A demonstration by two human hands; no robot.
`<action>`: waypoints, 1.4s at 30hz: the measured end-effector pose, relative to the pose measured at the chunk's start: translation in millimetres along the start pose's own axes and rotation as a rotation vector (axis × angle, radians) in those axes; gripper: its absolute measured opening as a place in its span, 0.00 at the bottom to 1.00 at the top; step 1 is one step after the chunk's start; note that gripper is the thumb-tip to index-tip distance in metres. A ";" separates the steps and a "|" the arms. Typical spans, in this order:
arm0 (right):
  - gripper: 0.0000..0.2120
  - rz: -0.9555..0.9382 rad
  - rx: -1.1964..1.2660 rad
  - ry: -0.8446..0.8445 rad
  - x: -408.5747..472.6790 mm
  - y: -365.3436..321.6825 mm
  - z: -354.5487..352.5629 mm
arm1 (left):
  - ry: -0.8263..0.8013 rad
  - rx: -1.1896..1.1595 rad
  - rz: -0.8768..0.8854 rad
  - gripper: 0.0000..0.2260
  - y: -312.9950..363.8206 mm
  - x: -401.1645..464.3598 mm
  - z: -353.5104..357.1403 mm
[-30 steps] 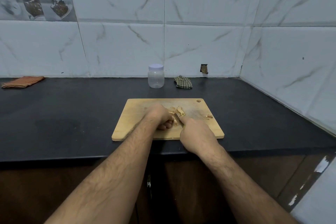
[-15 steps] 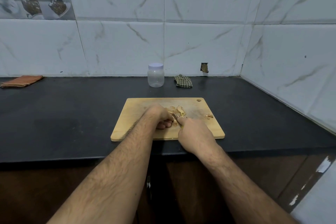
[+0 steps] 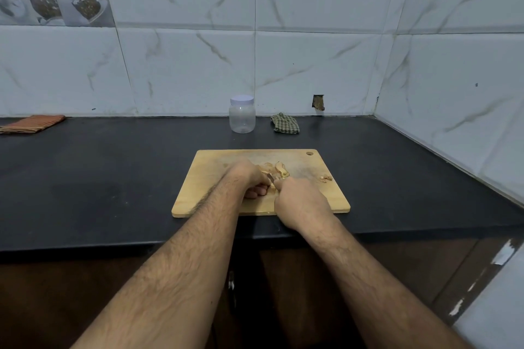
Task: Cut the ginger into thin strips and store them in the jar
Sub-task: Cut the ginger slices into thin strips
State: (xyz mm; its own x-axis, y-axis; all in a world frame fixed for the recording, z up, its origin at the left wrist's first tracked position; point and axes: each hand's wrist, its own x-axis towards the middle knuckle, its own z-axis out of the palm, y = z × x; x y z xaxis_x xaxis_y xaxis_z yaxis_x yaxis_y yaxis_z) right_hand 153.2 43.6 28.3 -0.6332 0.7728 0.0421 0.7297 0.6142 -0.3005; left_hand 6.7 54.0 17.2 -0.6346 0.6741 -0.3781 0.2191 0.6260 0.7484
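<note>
A wooden cutting board (image 3: pixel 204 193) lies on the black counter in front of me. Pale ginger pieces (image 3: pixel 279 169) sit near its middle, and a few small bits (image 3: pixel 325 177) lie toward its right side. My left hand (image 3: pixel 249 178) has its fingers curled down over a piece of ginger. My right hand (image 3: pixel 300 201) grips a knife; only a short bit of the blade (image 3: pixel 270 177) shows between the two hands. A clear plastic jar (image 3: pixel 242 117) with a white lid on stands behind the board by the wall.
A checked green cloth (image 3: pixel 285 123) lies right of the jar. An orange folded cloth (image 3: pixel 31 123) is at the far left of the counter. Tiled walls close the back and right side. The counter's front edge (image 3: pixel 85 246) runs under my forearms.
Both hands stay in nearly the same place on the board; the right hand has shifted slightly with the knife. Jar and cloths have not moved.
</note>
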 end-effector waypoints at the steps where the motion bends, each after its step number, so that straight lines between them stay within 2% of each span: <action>1: 0.20 0.002 0.001 0.001 -0.7 -0.5 -0.5 | 0.003 -0.001 0.002 0.11 -0.6 0.3 0.2; 10: 0.26 -0.003 0.002 -0.007 -33.5 11.5 3.8 | 0.012 -0.005 -0.002 0.12 0.5 -1.3 0.3; 16: 0.22 -0.020 -0.022 -0.003 -38.7 15.8 7.0 | 0.027 -0.015 -0.002 0.11 -2.0 0.6 1.1; 21: 0.26 -0.003 -0.008 0.036 -33.5 11.5 6.3 | 0.028 -0.021 0.009 0.11 -2.2 -1.5 -0.2; 42: 0.25 0.007 0.084 0.075 -19.3 10.5 7.4 | 0.057 -0.036 0.045 0.12 -5.2 -1.7 0.9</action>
State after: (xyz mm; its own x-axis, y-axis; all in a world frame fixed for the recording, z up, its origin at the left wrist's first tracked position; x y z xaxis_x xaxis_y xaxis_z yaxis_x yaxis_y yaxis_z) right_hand 171.1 34.0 17.3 -0.6049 0.7887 0.1095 0.7079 0.5956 -0.3796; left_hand 7.3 50.0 13.4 -0.6659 0.6774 -0.3126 0.2223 0.5801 0.7836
